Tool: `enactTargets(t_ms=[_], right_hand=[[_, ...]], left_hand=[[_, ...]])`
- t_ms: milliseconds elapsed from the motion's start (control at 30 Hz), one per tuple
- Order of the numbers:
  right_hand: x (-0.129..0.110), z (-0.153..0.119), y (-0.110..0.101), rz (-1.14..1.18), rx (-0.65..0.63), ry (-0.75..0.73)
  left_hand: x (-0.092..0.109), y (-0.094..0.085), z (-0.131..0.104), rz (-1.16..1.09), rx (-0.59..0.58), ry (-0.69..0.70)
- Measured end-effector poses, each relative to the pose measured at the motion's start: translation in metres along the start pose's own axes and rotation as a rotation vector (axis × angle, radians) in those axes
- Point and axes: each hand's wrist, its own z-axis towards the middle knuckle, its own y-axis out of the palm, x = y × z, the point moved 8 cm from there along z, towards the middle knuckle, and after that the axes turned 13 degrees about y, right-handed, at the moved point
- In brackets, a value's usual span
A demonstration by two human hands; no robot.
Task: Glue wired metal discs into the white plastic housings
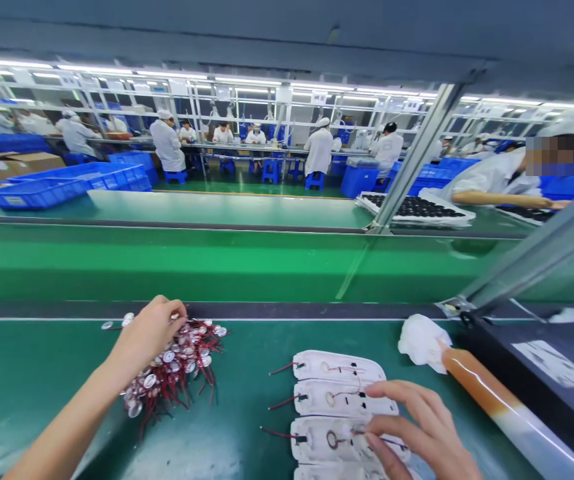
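Note:
My left hand (154, 337) is at the back of a heap of small round silvery discs with red wires (187, 360). Its thumb and fingertips come together on the heap; what they pinch is hidden. On the right, several white plastic housings (311, 432) lie in a column, each with a red wire sticking out at its left end. A round disc (333, 439) sits in the third housing, and a thin wire runs from it toward my right hand (417, 423). The thumb and a finger of that hand pinch the wire over the housing.
A tube with an orange-brown section (481, 383) and a white crumpled wrap (421, 341) lies right, beside a black box (541, 373). Metal posts (417, 157) rise beyond. Across the green divider are blue crates (41, 193), a tray of black parts (417, 208) and a co-worker (491, 177).

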Motion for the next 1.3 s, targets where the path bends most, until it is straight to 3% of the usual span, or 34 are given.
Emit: enactTargets(t_ms=[133, 300, 467, 600, 800, 1033, 1233, 1300], right_hand=[[-0.006, -0.01, 0.01, 0.002, -0.092, 0.029], [-0.012, -0.018, 0.018, 0.046, -0.15, 0.065], [-0.013, -0.021, 0.027, 0.034, -0.234, 0.068], [-0.012, -0.024, 0.03, 0.023, -0.205, 0.019], [-0.015, -0.023, 0.028, 0.042, -0.273, 0.038], [-0.027, -0.026, 0.037, -0.001, -0.354, -0.024], [-0.03, -0.009, 0.0, 0.147, -0.079, 0.029], [-0.037, -0.006, -0.002, 0.178, -0.045, 0.068]], left_hand=[[0.007, -0.015, 0.002, -0.039, 0.03, 0.052], [0.036, -0.042, -0.005, -0.216, 0.114, 0.026], [0.06, -0.054, -0.016, -0.418, 0.166, -0.041], [0.071, -0.06, -0.02, -0.447, 0.226, -0.018], [0.094, -0.05, -0.023, -0.586, 0.194, 0.057], [0.136, -0.02, -0.031, -0.866, 0.072, 0.131], [0.18, 0.007, -0.048, -1.084, -0.141, 0.13], [0.194, 0.017, -0.055, -1.158, -0.213, 0.133]])
